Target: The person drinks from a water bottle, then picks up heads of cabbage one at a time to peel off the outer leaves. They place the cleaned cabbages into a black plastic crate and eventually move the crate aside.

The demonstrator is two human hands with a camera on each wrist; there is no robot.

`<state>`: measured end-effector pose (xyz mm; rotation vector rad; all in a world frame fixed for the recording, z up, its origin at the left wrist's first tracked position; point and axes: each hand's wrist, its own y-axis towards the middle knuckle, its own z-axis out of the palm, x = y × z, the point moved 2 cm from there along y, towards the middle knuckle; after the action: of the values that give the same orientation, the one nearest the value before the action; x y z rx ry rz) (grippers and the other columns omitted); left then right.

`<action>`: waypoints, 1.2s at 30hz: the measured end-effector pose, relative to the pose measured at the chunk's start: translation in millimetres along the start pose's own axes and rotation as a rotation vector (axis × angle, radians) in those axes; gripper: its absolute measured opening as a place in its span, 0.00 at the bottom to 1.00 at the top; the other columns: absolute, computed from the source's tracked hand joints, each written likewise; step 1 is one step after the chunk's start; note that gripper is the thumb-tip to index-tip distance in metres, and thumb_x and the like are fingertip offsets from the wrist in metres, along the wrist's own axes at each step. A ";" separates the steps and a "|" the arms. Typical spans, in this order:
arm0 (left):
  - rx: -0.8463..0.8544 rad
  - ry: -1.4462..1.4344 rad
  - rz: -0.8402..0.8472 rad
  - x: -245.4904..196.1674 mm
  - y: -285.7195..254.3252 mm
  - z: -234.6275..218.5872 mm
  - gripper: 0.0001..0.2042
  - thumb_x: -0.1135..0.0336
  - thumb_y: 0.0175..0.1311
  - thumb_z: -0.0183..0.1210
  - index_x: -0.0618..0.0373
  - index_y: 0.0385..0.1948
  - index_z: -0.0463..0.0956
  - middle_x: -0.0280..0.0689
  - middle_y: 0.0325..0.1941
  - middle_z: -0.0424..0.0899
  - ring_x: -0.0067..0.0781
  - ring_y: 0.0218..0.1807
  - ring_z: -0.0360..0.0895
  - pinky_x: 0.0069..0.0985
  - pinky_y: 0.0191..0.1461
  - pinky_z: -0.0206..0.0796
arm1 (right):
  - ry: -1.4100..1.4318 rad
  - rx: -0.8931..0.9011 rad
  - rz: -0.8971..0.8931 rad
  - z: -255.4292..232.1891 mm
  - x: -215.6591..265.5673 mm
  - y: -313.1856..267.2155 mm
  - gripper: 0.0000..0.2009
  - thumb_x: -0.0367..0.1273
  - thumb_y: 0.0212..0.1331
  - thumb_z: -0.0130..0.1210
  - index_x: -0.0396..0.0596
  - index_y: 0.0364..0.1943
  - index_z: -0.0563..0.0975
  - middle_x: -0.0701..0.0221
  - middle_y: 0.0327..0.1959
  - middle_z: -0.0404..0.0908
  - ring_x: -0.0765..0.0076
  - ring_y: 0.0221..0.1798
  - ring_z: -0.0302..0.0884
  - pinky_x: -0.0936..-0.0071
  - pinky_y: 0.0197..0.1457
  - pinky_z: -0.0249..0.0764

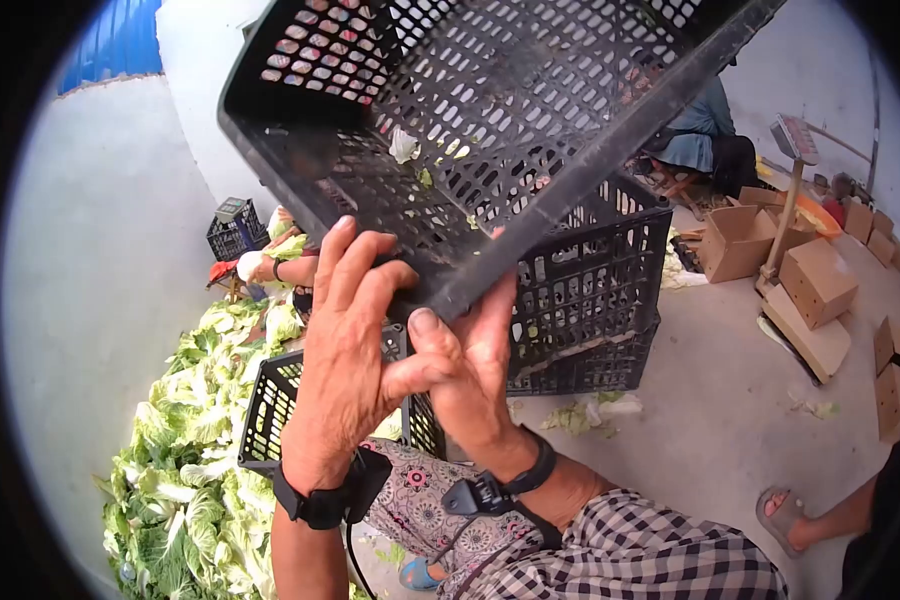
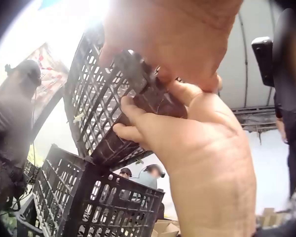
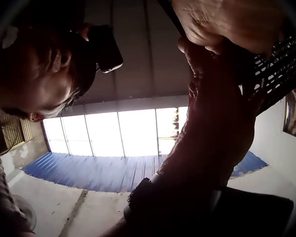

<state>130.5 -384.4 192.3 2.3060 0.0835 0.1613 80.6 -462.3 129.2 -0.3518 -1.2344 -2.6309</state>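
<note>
A black plastic crate (image 1: pixel 530 235) is tilted up in front of me, its open side toward the head camera. A few pale leaf scraps (image 1: pixel 404 146) stick to its mesh inside. My left hand (image 1: pixel 340 350) grips the near corner, fingers over the rim. Right beside it, my right hand (image 1: pixel 475 375) holds the same corner from below, most of its fingers hidden behind the rim. Both thumbs come close together under the corner. In the left wrist view, the fingers of my right hand (image 2: pixel 197 138) curl round the crate's edge.
Stacked black crates (image 1: pixel 590 290) stand beyond the held one. Another crate (image 1: pixel 270 410) sits low at left, beside a large heap of Chinese cabbage (image 1: pixel 190 480). Cardboard boxes (image 1: pixel 818 282) and a platform scale (image 1: pixel 785 200) stand at right. A seated person (image 1: pixel 705 130) is behind; a sandalled foot (image 1: pixel 785 520) shows at right.
</note>
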 end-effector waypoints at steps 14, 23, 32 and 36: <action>-0.086 -0.122 -0.040 50.1 45.1 48.3 0.23 0.65 0.56 0.57 0.64 0.52 0.63 0.50 0.53 0.68 0.51 0.58 0.63 0.36 0.62 0.56 | -1.647 0.288 -0.656 -53.3 64.5 119.3 0.24 0.34 0.47 0.60 0.52 0.52 0.72 0.70 0.58 0.66 0.58 0.61 0.60 0.44 0.64 0.43; 0.280 -0.416 -0.320 91.2 -60.6 75.1 0.21 0.67 0.55 0.58 0.59 0.52 0.69 0.48 0.56 0.71 0.48 0.59 0.68 0.34 0.61 0.60 | -1.689 0.381 -0.142 -136.1 -13.3 123.8 0.20 0.38 0.51 0.56 0.44 0.48 0.74 0.58 0.52 0.73 0.54 0.57 0.67 0.62 0.58 0.61; 0.281 -0.656 -0.866 99.4 -189.7 3.1 0.19 0.65 0.58 0.57 0.61 0.51 0.71 0.41 0.49 0.78 0.33 0.52 0.74 0.30 0.52 0.67 | -1.393 0.394 -0.380 -103.8 -24.1 93.4 0.12 0.27 0.48 0.57 0.42 0.39 0.77 0.63 0.39 0.79 0.57 0.46 0.76 0.67 0.51 0.69; 0.197 -0.619 -0.957 104.5 -250.5 -46.5 0.24 0.58 0.59 0.59 0.65 0.52 0.69 0.41 0.50 0.77 0.33 0.53 0.73 0.28 0.55 0.65 | -0.909 0.744 -0.172 -17.8 -72.8 49.9 0.11 0.28 0.48 0.57 0.44 0.38 0.78 0.62 0.37 0.81 0.59 0.43 0.79 0.66 0.48 0.72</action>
<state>225.1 -169.9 47.7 2.1481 0.8767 -1.0634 162.0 -500.6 132.3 -1.3995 -2.4422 -1.8804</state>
